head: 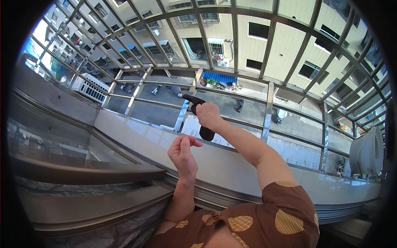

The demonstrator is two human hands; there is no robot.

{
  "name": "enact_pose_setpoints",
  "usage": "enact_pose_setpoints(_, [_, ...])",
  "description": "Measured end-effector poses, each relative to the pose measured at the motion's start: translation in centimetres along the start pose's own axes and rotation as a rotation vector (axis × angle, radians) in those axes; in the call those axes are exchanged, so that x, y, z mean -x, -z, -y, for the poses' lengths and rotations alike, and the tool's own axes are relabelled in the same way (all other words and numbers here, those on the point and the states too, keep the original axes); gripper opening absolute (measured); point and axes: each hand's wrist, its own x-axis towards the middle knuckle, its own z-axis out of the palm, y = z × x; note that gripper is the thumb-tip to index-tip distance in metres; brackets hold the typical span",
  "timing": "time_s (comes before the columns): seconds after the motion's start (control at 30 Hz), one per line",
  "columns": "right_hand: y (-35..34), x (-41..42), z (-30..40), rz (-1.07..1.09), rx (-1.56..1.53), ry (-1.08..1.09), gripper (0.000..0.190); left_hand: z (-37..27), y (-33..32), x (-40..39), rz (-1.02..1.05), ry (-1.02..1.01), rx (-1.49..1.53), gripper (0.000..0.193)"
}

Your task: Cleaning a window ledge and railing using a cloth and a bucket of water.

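Observation:
A dark spray bottle (207, 134) is held out by my right hand (208, 115), with its trigger head and nozzle pointing up and left, in front of the metal bars. My left hand (183, 155) is raised below and to the left of it, above the pale window sill, its fingers curled and the palm side partly facing the camera. Whether something small is pinched between those fingers cannot be made out. Behind both hands stands a metal window cage (268, 107) with upright and crossing bars.
A pale tiled sill (226, 170) runs across below the hands. Sliding window frames (93, 173) stand at the left. A white slotted unit (90, 87) is beyond the bars at the left, and a grey-white rounded object (367, 152) is at the right. A street lies far below.

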Motion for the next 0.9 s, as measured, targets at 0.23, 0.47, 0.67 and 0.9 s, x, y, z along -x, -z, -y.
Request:
enact_pose_setpoints(0.23, [7.4,4.9,-6.1,0.416,0.056,-0.153,0.019,-0.4,-0.3,0.3,0.021,0.067,0.008,0.023])
enact_pose_setpoints(0.47, [5.5,-2.0,-6.2,-0.428,0.075,-0.072,0.027,-1.4,-0.8,0.4,0.032,0.043,0.097,0.022])
enact_pose_setpoints(0.67, [-4.4,-10.0,-4.7,-0.382,0.024,-0.161,0.030,-0.5,-0.3,0.4,0.001,0.013,-0.002,0.021])
enact_pose_setpoints(0.9, [-1.4,-5.8,-8.5,-0.235,0.195,-0.109,0.013,-0.3,0.8,0.0,-0.029,0.009,-0.016,0.021])
